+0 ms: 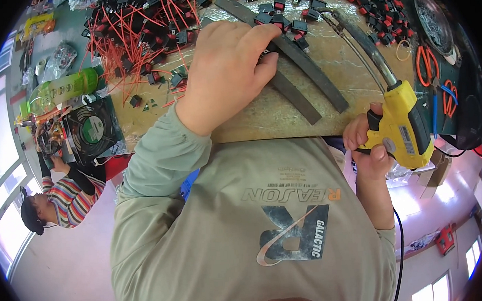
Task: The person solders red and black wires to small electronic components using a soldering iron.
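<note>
My left hand [222, 74] reaches over two dark flat metal bars [311, 77], its fingers curled and the thumb close to the index finger. A small dark piece shows between them, mostly hidden. Around the bars lie black-and-red rocker switches [280, 20]. My right hand [368, 142] is wrapped round the handle of a yellow soldering gun [403, 121]. The gun's metal barrel, with a thin tube alongside, points up and left, its tip near the loose switches, to the right of my left hand.
Switches with red wires [140, 30] heap at the back left; loose switches [378, 4] pile at the back right. A green-labelled bottle [63, 89] and black fan [92, 129] stand left. Orange-handled scissors [428, 64] and a round metal dish [433, 20] lie right. Another person [70, 202] sits at far left.
</note>
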A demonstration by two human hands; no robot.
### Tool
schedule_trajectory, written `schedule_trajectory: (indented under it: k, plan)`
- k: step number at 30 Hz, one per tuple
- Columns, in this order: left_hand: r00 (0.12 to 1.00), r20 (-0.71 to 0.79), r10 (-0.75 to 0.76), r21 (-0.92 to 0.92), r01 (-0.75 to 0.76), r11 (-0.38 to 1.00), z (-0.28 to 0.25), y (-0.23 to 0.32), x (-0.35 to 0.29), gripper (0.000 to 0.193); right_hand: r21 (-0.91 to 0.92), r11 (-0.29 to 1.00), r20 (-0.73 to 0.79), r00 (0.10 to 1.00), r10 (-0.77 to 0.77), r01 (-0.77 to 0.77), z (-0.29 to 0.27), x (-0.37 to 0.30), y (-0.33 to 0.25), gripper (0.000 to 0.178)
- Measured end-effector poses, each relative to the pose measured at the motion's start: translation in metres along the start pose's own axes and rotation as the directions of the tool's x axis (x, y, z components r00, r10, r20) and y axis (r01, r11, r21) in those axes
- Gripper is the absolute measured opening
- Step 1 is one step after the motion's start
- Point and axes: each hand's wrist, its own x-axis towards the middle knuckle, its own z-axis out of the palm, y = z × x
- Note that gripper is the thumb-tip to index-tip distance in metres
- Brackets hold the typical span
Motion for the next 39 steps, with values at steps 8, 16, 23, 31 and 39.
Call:
schedule_trajectory:
  k: [8, 16, 23, 31, 39]
  plan:
    - [0.999, -0.001, -0.044, -0.009, 0.044, 0.999, -0.018, 0.001, -0.003, 0.029, -0.048, 0.999, 0.017, 1.0, -0.021, 0.022, -0.001, 0.001, 0.0, 0.079]
    - [0.973, 0.177, -0.147, 0.091, 0.133, 0.987, -0.042, -0.015, -0.036, 0.018, -0.049, 0.998, 0.04, 0.999, -0.034, 0.036, -0.002, 0.002, 0.0, 0.078]
    - [0.959, 0.205, -0.196, 0.054, 0.189, 0.981, -0.035, -0.008, -0.034, 0.01, -0.075, 0.997, 0.034, 0.999, -0.026, 0.029, -0.004, 0.0, -0.001, 0.078]
    - [0.976, 0.029, -0.214, -0.153, 0.216, 0.964, -0.035, -0.004, -0.032, 0.007, -0.09, 0.996, 0.027, 1.0, -0.008, 0.011, -0.002, -0.002, -0.002, 0.079]
    - [0.977, 0.092, -0.192, -0.178, 0.206, 0.962, -0.027, 0.008, -0.024, 0.011, -0.148, 0.988, 0.151, 0.986, 0.072, -0.05, 0.009, -0.019, 0.003, 0.068]
